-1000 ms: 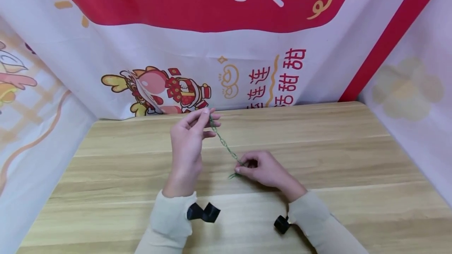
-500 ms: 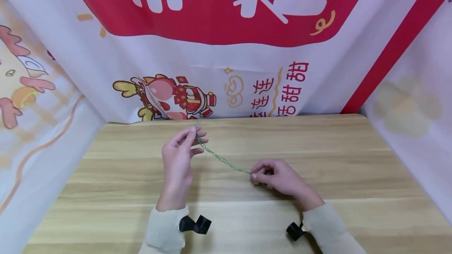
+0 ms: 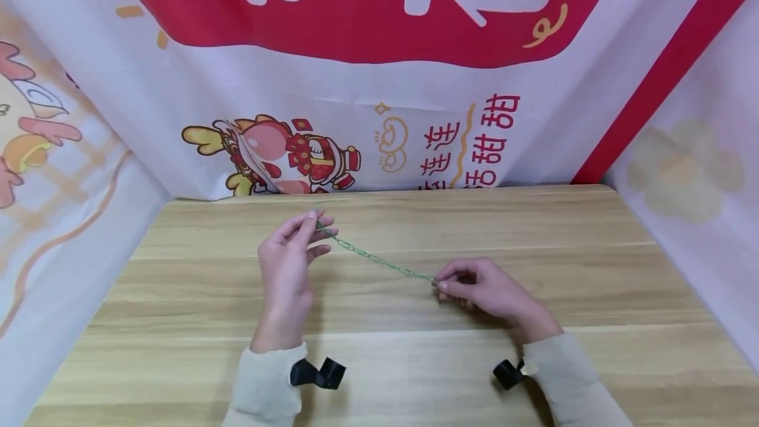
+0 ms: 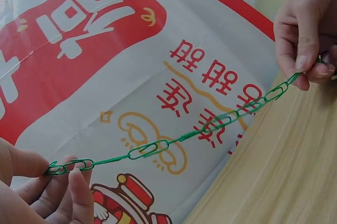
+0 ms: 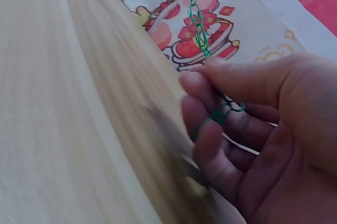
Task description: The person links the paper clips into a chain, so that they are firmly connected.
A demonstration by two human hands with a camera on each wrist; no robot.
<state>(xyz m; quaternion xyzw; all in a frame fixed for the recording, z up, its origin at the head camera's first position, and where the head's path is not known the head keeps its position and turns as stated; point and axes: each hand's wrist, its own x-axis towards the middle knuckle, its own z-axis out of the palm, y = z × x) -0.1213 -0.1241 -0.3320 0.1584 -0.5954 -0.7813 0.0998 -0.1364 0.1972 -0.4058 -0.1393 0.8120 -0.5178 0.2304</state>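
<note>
A chain of linked green paper clips (image 3: pixel 373 258) is stretched between two hands above the wooden table. My left hand (image 3: pixel 287 259) pinches its upper left end between thumb and finger. Lower down on the right, my right hand (image 3: pixel 483 287) pinches the other end. In the left wrist view the paper clip chain (image 4: pixel 150 150) runs slanting, with several long links showing. The right wrist view has a few green links (image 5: pixel 229 109) past the pinch, lying inside the curled fingers of the right hand (image 5: pixel 274 124) and partly hidden by them.
The light wooden table (image 3: pixel 379 374) reaches back to a white and red printed cloth (image 3: pixel 356 124) hung upright behind it. Cloth walls also stand at the left and right. A black camera mount (image 3: pixel 318 373) sits on the left wrist, another camera mount (image 3: pixel 508 374) on the right.
My hands have moved apart, left hand to the left and right hand to the right. The chain between them is longer and lies flatter; its loose tail below the right hand is no longer visible.
</note>
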